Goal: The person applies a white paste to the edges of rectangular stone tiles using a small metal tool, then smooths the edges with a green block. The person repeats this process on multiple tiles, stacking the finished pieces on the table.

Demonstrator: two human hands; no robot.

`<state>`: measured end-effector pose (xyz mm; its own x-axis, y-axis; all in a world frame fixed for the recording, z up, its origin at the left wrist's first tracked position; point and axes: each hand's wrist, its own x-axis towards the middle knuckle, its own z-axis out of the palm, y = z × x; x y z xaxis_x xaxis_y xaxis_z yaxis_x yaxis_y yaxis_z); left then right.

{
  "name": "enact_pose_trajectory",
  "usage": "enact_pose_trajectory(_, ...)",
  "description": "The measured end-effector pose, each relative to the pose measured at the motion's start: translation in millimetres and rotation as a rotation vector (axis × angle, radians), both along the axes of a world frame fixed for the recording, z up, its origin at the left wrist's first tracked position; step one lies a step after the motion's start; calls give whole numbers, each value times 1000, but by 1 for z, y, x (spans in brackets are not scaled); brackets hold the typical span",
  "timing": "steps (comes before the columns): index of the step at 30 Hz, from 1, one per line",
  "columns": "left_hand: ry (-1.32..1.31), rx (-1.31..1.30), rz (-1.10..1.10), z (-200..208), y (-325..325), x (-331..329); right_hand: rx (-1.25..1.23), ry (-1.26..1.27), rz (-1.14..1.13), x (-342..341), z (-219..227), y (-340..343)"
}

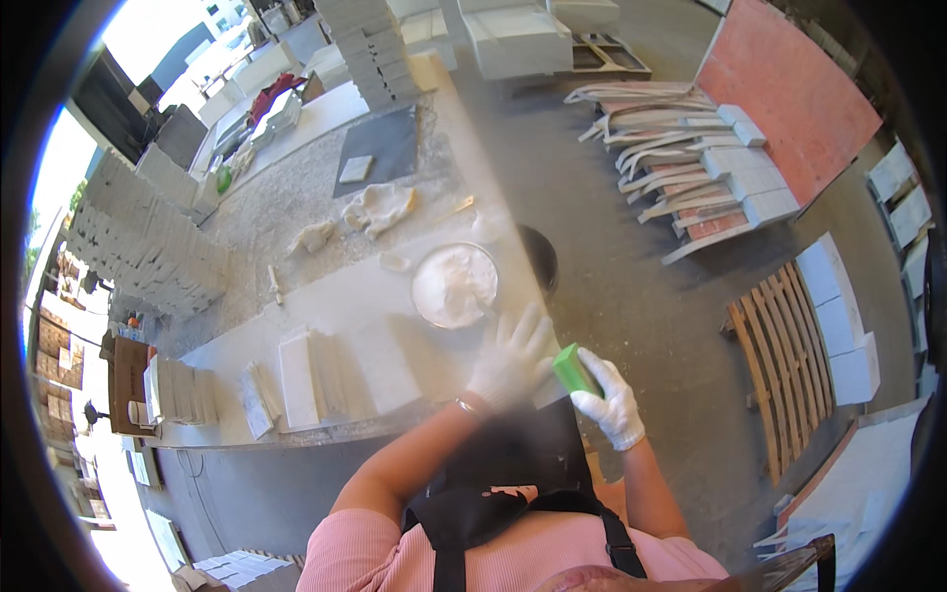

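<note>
Left hand [510,357]: white-gloved, fingers spread and laid flat over a pale slab piece at the near corner of the workbench; the spread reads as a steadying press that keeps the piece from shifting.
Right hand [614,403]: white-gloved, fingers closed around the lower end of a green block, the upper end left free.
Green block [572,369]: small rectangular block, probably a sanding or rubbing block; held tilted, its free end against the edge of the pale piece just beside the left hand.
Pale slab piece [546,392]: mostly hidden under the left glove; only a light corner shows at the bench edge, overhanging toward the person so that its edge is reachable.
Workbench [375,286]: long dusty grey-white surface running away from the person.
Bowl [454,284]: round, filled with white paste or powder, set just beyond the left hand, within easy reach.
White tiles [308,377]: several flat pieces lying in rows to the left on the bench, well apart from the hands.
Rags [377,208]: crumpled cloths farther up the bench.
Stacked white blocks [148,242]: tall ranks beside the bench on the far left.
Pallet [779,345]: wooden slats on the concrete floor to the right, white blocks along its far side.
Apron [493,493]: black, worn over a pink top.
</note>
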<state>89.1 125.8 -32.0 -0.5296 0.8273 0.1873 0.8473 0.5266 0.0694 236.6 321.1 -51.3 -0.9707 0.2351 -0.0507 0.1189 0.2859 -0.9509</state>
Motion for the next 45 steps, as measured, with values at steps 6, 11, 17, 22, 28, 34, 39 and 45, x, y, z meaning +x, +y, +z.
enact_pose_trajectory(6, -9, -32, -36, 14, -3, 2, -212, 74, -134, -27, -14, -5)
enact_pose_trajectory(11, 119, -74, -35, 18, -3, 5, -82, 32, -19, 1, -11, -1)
enact_pose_trajectory(17, 88, -47, -32, 16, -2, 5, -361, -10, -127, -17, -14, -6)
enact_pose_trajectory(22, 31, -67, -3, 11, -3, 4, -199, 33, -34, -6, -17, 0)
enact_pose_trajectory(28, 19, -34, -12, 5, -3, 3, -469, -27, -142, -18, -21, -5)
enact_pose_trajectory(34, 26, -12, -6, 4, -2, 2, -305, 89, -61, -5, -27, -3)
enact_pose_trajectory(39, 59, -32, -24, 6, -3, 2, -315, -10, -135, -14, -37, -2)
enact_pose_trajectory(45, -53, 193, -42, 2, 0, 2, -150, 91, -79, -2, -27, 2)
